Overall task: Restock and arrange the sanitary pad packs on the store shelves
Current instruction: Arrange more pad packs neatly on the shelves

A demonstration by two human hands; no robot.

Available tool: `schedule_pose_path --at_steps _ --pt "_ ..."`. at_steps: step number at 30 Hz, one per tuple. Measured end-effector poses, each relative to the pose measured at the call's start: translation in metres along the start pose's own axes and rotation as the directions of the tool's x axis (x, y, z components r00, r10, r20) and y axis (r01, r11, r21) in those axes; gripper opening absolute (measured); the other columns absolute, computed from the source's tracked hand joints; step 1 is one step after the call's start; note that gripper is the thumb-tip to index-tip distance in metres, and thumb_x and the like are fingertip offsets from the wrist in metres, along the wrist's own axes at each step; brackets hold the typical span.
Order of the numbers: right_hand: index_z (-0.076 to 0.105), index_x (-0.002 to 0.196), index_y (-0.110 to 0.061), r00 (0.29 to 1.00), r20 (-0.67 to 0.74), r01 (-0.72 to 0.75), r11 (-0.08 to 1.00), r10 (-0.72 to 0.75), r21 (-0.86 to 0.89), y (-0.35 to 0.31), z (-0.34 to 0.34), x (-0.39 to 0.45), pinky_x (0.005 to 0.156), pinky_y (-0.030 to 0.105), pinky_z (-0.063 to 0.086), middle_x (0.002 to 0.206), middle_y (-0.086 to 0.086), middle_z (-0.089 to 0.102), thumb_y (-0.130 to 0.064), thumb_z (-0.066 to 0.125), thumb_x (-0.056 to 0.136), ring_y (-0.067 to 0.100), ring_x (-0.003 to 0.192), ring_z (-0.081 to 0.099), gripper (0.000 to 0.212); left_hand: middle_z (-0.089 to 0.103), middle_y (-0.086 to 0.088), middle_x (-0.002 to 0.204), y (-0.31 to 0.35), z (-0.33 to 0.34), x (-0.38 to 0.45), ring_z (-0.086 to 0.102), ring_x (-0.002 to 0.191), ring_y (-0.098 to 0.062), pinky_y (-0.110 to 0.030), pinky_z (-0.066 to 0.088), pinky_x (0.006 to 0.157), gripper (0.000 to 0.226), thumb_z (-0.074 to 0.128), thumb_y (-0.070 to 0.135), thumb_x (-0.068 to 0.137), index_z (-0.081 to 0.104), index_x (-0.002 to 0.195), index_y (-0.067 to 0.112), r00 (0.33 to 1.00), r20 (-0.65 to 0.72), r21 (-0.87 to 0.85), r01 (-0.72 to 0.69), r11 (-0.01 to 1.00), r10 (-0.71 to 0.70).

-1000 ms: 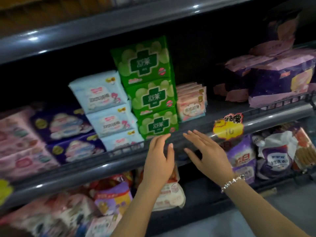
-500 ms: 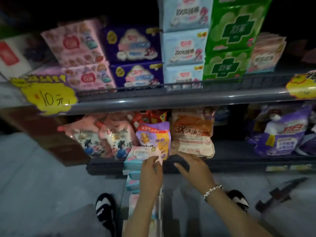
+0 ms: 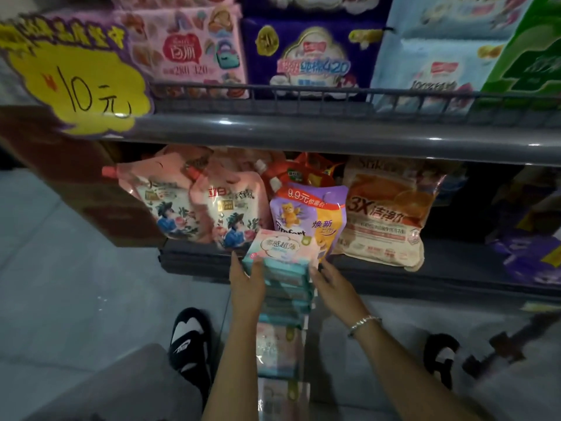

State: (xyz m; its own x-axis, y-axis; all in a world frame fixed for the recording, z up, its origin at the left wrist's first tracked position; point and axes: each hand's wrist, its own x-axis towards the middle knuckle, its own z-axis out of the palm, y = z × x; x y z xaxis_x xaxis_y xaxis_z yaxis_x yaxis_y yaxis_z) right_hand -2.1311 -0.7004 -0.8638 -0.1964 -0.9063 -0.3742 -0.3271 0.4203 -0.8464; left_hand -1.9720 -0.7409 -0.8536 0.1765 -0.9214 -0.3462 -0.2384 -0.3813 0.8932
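Her left hand (image 3: 246,284) and right hand (image 3: 331,284) clasped the top of a pad stack (image 3: 283,268) standing on the floor by the bottom shelf's (image 3: 194,258) front edge. Pickup step, I'd say; next, lift packs to the upper shelf (image 3: 303,129).

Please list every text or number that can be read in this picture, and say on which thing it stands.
"10元": yellow price sign on the upper shelf edge.
"280 320": pink pad pack.
"420": purple pad pack.
"9.9元" and "Comfort" (partly hidden): purple refill pouch.
"3X": orange bag.
Print on the pad stack between both hands, and all small print: too blurred.
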Motion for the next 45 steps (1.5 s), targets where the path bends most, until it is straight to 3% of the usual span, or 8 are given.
schedule_pose_path --at_steps 6,9,14,21,29,32,37,45 --pt "0.06 0.122 -0.021 0.994 0.047 -0.11 0.972 0.103 0.208 -0.004 0.01 0.019 0.09 0.028 0.043 0.116 -0.007 0.063 -0.05 0.042 0.097 0.012 0.109 0.058 0.042 0.055 -0.011 0.12 0.0 -0.009 0.011 0.051 0.095 -0.021 -0.031 0.038 0.072 0.036 0.042 0.043 0.1 0.052 0.118 0.013 0.985 0.059 -0.073 0.165 0.984 -0.16" --pt "0.06 0.115 -0.021 0.991 0.015 -0.129 0.956 0.13 0.263 -0.003 0.013 0.022 0.073 0.024 0.044 0.105 -0.009 0.064 -0.047 0.05 0.095 0.005 0.091 0.06 0.035 0.053 -0.01 0.113 0.0 -0.009 0.014 0.05 0.091 -0.021 -0.032 0.037 0.07 0.032 0.048 0.041 0.098 0.048 0.111 0.012 0.975 0.091 -0.08 0.212 0.974 -0.204" --pt "0.064 0.104 -0.023 0.991 0.006 -0.126 0.927 0.132 0.354 -0.002 0.01 0.022 0.086 0.032 0.05 0.103 -0.005 0.069 -0.043 0.059 0.091 0.012 0.094 0.065 0.025 0.056 -0.007 0.111 0.002 -0.009 0.014 0.052 0.094 -0.021 -0.034 0.039 0.072 0.026 0.053 0.042 0.095 0.05 0.106 0.017 0.969 0.104 -0.119 0.235 0.965 -0.223" --pt "0.064 0.091 -0.02 0.996 0.0 -0.08 0.885 0.09 0.459 -0.02 -0.02 -0.008 0.065 0.026 0.048 0.088 -0.003 0.07 -0.032 0.059 0.092 0.01 0.076 0.066 0.013 0.061 0.0 0.102 0.04 -0.024 -0.023 0.06 0.091 -0.015 -0.041 0.053 0.086 0.026 0.062 0.039 0.089 0.059 0.106 0.02 0.967 0.224 -0.169 0.164 0.972 -0.124" --pt "0.069 0.104 -0.02 0.997 -0.065 0.059 0.887 -0.033 0.459 -0.056 -0.115 -0.075 0.097 0.045 0.049 0.111 0.001 0.07 -0.035 0.071 0.071 0.022 0.107 0.063 0.036 0.066 0.006 0.111 0.096 -0.016 -0.098 0.063 0.1 -0.011 -0.034 0.051 0.089 0.026 0.068 0.034 0.084 0.059 0.108 0.032 0.914 0.381 -0.177 -0.076 0.981 0.14" --pt "0.066 0.109 -0.014 0.989 -0.07 0.149 0.871 -0.132 0.468 -0.07 -0.169 -0.105 0.09 0.036 0.052 0.109 0.006 0.071 -0.017 0.064 0.085 0.022 0.102 0.067 0.024 0.062 0.004 0.122 0.126 0.006 -0.123 0.063 0.108 -0.016 -0.04 0.053 0.09 0.061 0.076 0.042 0.072 0.052 0.127 0.032 0.872 0.433 -0.195 -0.157 0.968 0.229" --pt "0.067 0.109 -0.015 0.947 -0.142 0.321 0.876 -0.288 0.361 -0.092 -0.253 -0.145 0.087 0.029 0.052 0.105 -0.003 0.074 -0.04 0.068 0.068 0.013 0.098 0.069 0.048 0.066 0.004 0.115 0.186 0.056 -0.157 0.068 0.099 -0.013 -0.019 0.053 0.064 0.051 0.068 0.011 0.084 0.053 0.125 0.037 0.782 0.469 -0.305 -0.292 0.906 0.41" --pt "0.067 0.108 -0.014 0.868 -0.261 0.466 0.874 -0.422 0.138 -0.113 -0.412 -0.185 0.073 0.022 0.054 0.104 0.001 0.074 -0.046 0.075 0.06 0.012 0.091 0.07 0.059 0.063 0.014 0.12 0.284 0.16 -0.21 0.062 0.105 0.0 -0.02 0.054 0.08 0.076 0.078 0.044 0.066 0.047 0.135 0.035 0.589 0.534 -0.326 -0.517 0.791 0.606"
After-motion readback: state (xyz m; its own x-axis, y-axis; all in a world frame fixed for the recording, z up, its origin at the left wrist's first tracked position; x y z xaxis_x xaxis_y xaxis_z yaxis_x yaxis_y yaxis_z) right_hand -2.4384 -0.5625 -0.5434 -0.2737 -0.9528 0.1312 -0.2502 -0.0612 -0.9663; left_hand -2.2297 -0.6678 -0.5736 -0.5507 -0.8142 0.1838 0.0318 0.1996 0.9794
